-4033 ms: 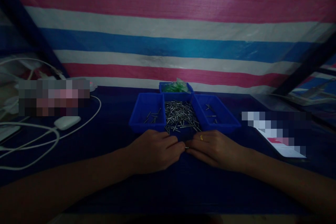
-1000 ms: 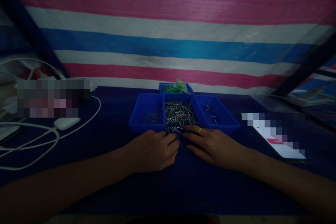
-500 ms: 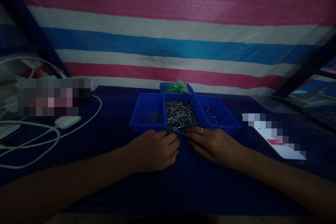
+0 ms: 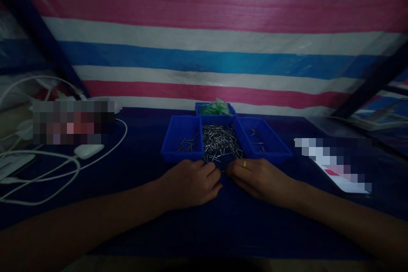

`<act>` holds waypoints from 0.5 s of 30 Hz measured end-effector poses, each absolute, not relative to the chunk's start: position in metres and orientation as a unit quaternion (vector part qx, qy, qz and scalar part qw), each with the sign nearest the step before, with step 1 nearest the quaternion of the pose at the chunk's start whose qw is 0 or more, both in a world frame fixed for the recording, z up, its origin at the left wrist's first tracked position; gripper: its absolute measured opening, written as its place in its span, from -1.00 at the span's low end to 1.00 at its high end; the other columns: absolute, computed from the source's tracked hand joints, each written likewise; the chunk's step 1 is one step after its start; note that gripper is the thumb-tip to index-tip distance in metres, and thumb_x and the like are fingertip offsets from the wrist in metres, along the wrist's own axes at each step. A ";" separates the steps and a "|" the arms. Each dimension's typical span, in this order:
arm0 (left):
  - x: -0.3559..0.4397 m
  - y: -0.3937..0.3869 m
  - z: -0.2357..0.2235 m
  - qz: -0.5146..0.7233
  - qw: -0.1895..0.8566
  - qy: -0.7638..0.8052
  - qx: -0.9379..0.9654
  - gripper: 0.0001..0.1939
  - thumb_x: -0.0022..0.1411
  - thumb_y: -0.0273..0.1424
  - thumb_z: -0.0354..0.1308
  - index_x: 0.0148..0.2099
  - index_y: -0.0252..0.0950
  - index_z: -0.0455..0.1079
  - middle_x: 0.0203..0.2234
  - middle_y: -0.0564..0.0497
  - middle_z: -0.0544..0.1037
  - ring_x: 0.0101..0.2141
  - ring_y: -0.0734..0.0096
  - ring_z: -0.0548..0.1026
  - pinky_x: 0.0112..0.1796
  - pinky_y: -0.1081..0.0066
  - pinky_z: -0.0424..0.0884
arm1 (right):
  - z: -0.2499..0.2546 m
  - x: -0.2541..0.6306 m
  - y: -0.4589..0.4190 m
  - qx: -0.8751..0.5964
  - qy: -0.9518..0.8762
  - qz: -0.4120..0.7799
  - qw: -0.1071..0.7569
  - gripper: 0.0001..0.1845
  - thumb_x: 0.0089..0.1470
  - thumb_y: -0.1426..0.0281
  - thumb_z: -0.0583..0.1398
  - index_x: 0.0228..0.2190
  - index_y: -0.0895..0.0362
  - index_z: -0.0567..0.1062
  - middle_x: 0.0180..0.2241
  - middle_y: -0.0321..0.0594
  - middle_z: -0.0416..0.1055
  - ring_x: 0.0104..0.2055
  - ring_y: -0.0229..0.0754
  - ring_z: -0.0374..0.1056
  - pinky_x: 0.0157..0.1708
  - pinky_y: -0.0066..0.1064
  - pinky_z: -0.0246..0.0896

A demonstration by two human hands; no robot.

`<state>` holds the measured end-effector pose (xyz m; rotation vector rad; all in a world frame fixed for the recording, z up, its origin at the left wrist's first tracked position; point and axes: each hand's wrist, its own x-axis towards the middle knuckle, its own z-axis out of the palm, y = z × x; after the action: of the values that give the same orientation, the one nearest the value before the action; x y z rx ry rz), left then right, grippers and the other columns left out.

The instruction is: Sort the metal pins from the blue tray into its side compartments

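Pinching a pin (image 4: pixel 223 171) in the right hand (image 4: pixel 256 177), lying left to right, pointing left toward the curled left hand (image 4: pixel 196 182), with any hold there hidden.

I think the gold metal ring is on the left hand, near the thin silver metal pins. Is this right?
Wrong hand: the head view shows the gold metal ring on the right hand, near the thin silver metal pins.

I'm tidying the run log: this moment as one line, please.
left hand: curled, contents hidden | right hand: seemingly pinching metal pin | pin pile: between two blue trays
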<state>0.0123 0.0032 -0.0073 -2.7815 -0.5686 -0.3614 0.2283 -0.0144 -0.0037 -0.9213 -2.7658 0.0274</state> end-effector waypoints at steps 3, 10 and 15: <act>0.013 0.003 -0.009 -0.117 0.112 -0.215 -0.963 -0.78 0.25 -0.32 -0.13 -0.33 -0.31 0.26 -0.47 0.04 0.38 -0.49 0.43 0.39 -0.57 0.47 0.27 | -0.002 0.222 -0.019 -0.316 -0.939 0.049 0.128 -0.81 0.14 0.48 -0.07 -0.36 0.20 0.32 -0.45 -0.23 0.31 -0.44 -0.32 0.23 -0.43 -0.49 0.17; 0.016 0.006 -0.008 -0.101 0.081 -0.224 -0.966 -0.84 0.24 -0.35 -0.09 -0.30 -0.31 0.25 -0.47 0.06 0.43 -0.49 0.41 0.44 -0.54 0.46 0.33 | -0.010 0.219 -0.019 -0.334 -0.920 0.121 0.163 -0.85 0.13 0.46 -0.03 -0.46 0.17 0.27 -0.53 -0.32 0.25 -0.51 -0.38 0.19 -0.49 -0.55 0.10; 0.021 0.009 -0.007 -0.101 0.055 -0.235 -0.965 -0.84 0.24 -0.39 -0.10 -0.28 -0.33 0.27 -0.44 0.03 0.47 -0.48 0.40 0.46 -0.52 0.46 0.34 | 0.015 0.216 -0.015 -0.347 -0.929 0.039 0.123 -0.86 0.12 0.38 0.02 -0.34 0.19 0.32 -0.44 -0.23 0.32 -0.41 -0.30 0.26 -0.43 -0.48 0.17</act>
<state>0.0207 0.0094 -0.0071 -2.9310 -0.7142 -0.3052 0.2160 -0.0146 0.0154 -1.0134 -2.7097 0.1131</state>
